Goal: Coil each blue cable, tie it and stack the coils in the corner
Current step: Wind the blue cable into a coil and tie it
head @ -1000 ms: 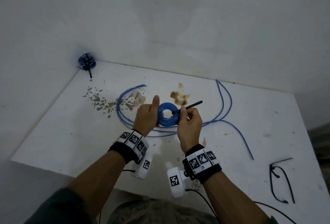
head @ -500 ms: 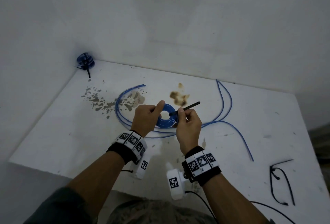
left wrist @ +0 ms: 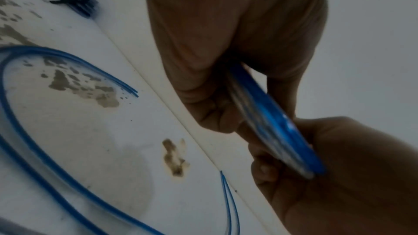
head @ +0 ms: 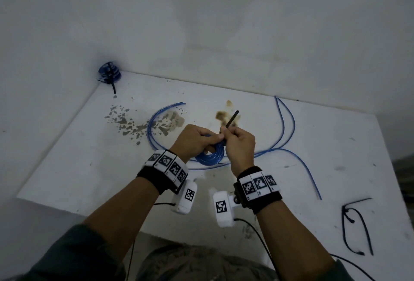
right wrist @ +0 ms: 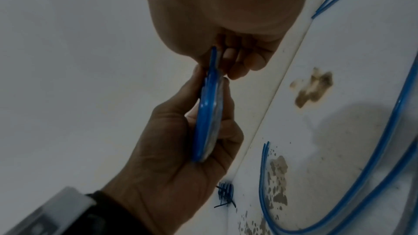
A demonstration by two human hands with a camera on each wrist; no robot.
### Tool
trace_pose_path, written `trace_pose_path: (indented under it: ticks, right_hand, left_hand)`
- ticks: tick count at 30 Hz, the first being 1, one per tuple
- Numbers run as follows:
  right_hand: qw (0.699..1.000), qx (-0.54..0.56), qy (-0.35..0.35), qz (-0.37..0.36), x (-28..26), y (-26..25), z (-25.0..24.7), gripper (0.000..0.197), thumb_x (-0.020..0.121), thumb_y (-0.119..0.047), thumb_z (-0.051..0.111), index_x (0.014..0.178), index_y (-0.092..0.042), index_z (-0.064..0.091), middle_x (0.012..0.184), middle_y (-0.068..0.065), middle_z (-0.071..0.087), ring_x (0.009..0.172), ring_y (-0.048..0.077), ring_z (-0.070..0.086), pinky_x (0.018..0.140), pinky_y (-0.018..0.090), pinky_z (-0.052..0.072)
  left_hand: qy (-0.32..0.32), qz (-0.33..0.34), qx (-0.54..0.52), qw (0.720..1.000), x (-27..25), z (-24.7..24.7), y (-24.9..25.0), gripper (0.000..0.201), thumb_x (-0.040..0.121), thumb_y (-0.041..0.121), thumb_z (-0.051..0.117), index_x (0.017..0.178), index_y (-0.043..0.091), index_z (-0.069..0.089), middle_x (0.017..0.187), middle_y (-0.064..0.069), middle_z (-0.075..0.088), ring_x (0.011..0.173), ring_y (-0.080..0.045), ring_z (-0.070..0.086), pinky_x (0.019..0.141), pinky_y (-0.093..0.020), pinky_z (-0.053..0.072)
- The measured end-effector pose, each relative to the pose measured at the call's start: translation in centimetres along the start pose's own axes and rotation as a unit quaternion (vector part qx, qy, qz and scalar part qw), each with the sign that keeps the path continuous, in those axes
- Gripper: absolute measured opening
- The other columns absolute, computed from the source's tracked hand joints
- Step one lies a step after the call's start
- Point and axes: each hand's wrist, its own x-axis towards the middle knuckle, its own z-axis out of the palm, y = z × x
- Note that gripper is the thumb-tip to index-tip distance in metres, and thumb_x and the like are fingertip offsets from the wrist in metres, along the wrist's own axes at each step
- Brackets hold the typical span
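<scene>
Two hands meet over table (head: 67, 168). My left hand (head: 195, 139) grips blue coil (head: 210, 156), fingers curled round rim; coil held above table centre. My right hand (head: 239, 146) pinches black tie (head: 231, 119), free end pointing up-away. I judge tying step underway; next, cinch tie tight without coil springing loose. Finished stack (head: 109, 73) waits in far-left corner. Loose blue cables (head: 289, 124) lie beneath hands, could snag. Spare black ties (head: 356, 227) near right.
</scene>
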Motion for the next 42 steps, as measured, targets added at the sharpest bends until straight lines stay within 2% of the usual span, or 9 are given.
trace_pose_path:
  ticks: [8, 11, 15, 19, 22, 24, 27, 35, 42]
  right_hand:
    - [1.000, -0.017, -0.014, 0.019, 0.4, -0.7, 1.9, 0.022, 0.089, -0.010, 0.070, 0.068, -0.002, 0.069, 0.061, 0.003, 0.063, 0.057, 0.010, 0.056, 0.058, 0.025, 0.051]
    - [1.000, -0.002, -0.017, -0.005, 2.1, -2.7, 2.4, 0.021, 0.090, -0.011, 0.069, 0.071, -0.004, 0.068, 0.062, 0.004, 0.062, 0.051, 0.007, 0.053, 0.051, 0.024, 0.048]
    - [0.989, -0.062, -0.136, 0.006, 4.0, -5.3, 3.5, 0.014, 0.092, -0.005, 0.064, 0.080, 0.001, 0.067, 0.068, 0.011, 0.066, 0.058, 0.016, 0.062, 0.054, 0.026, 0.055]
    - [0.930, -0.193, -0.301, 0.082, 5.4, -6.2, 5.3, 0.005, 0.087, 0.003, 0.064, 0.089, 0.003, 0.068, 0.085, 0.022, 0.073, 0.075, 0.028, 0.071, 0.070, 0.037, 0.060]
    - [0.866, -0.233, -0.420, 0.137, 6.5, -7.3, 7.8, 0.023, 0.089, -0.012, 0.070, 0.105, 0.003, 0.067, 0.097, 0.020, 0.074, 0.091, 0.031, 0.073, 0.080, 0.038, 0.060]
    - [0.840, -0.205, -0.468, 0.183, 7.0, -8.1, 10.7, 0.040, 0.088, -0.033, 0.065, 0.110, 0.001, 0.066, 0.103, 0.019, 0.074, 0.098, 0.033, 0.071, 0.078, 0.036, 0.058]
    - [0.813, -0.285, -0.487, 0.143, 7.4, -8.1, 16.8, 0.035, 0.099, -0.033, 0.057, 0.107, -0.001, 0.068, 0.097, 0.015, 0.076, 0.088, 0.026, 0.074, 0.071, 0.030, 0.059]
    - [0.912, -0.163, -0.349, 0.143, 12.0, -6.7, 34.4, 0.016, 0.095, -0.001, 0.058, 0.090, 0.011, 0.067, 0.074, 0.017, 0.068, 0.057, 0.020, 0.063, 0.058, 0.030, 0.058]
    - [0.934, -0.098, -0.291, 0.184, 18.9, -5.3, 47.1, 0.020, 0.096, 0.003, 0.054, 0.077, 0.005, 0.061, 0.059, 0.012, 0.064, 0.046, 0.015, 0.061, 0.050, 0.027, 0.058]
  left_hand:
    - [0.021, 0.030, 0.005, 0.999, -0.7, -1.6, -1.3, 0.005, 0.087, 0.023, 0.074, 0.088, 0.018, 0.076, 0.075, -0.009, 0.074, 0.065, -0.014, 0.068, 0.065, -0.027, 0.056]
    - [0.057, 0.010, -0.092, 0.994, -0.7, -3.3, -2.0, 0.020, 0.089, 0.017, 0.071, 0.107, 0.009, 0.070, 0.085, -0.014, 0.075, 0.072, -0.024, 0.071, 0.063, -0.030, 0.058]
    - [0.147, -0.029, -0.227, 0.962, 0.2, -6.4, -2.7, 0.014, 0.092, 0.007, 0.065, 0.105, 0.004, 0.068, 0.074, -0.003, 0.074, 0.062, -0.012, 0.068, 0.060, -0.022, 0.054]
    - [0.163, -0.063, -0.176, 0.969, 2.2, -11.4, -3.5, 0.017, 0.091, 0.006, 0.067, 0.107, 0.004, 0.069, 0.085, -0.006, 0.071, 0.081, -0.019, 0.066, 0.078, -0.033, 0.057]
    - [0.140, -0.093, -0.135, 0.976, 3.4, -15.7, -4.3, 0.016, 0.091, 0.007, 0.066, 0.105, 0.000, 0.070, 0.087, -0.011, 0.071, 0.079, -0.021, 0.066, 0.074, -0.032, 0.059]
    - [0.133, -0.092, -0.108, 0.981, 4.4, -18.9, -4.8, 0.012, 0.091, 0.008, 0.068, 0.101, 0.003, 0.072, 0.091, -0.015, 0.072, 0.083, -0.023, 0.067, 0.081, -0.038, 0.057]
    - [0.123, -0.085, -0.074, 0.986, 6.5, -23.5, -5.1, 0.010, 0.090, 0.009, 0.069, 0.098, 0.008, 0.075, 0.091, -0.013, 0.074, 0.081, -0.020, 0.067, 0.080, -0.037, 0.056]
    - [0.307, -0.093, -0.063, 0.945, 13.3, -35.3, -7.1, 0.026, 0.097, 0.032, 0.060, 0.089, 0.011, 0.073, 0.085, -0.003, 0.073, 0.076, -0.016, 0.068, 0.061, -0.023, 0.052]
    - [0.112, -0.147, 0.164, 0.969, 15.7, -38.1, -13.8, 0.035, 0.096, 0.030, 0.060, 0.078, 0.002, 0.071, 0.075, -0.007, 0.068, 0.070, -0.019, 0.063, 0.064, -0.025, 0.048]
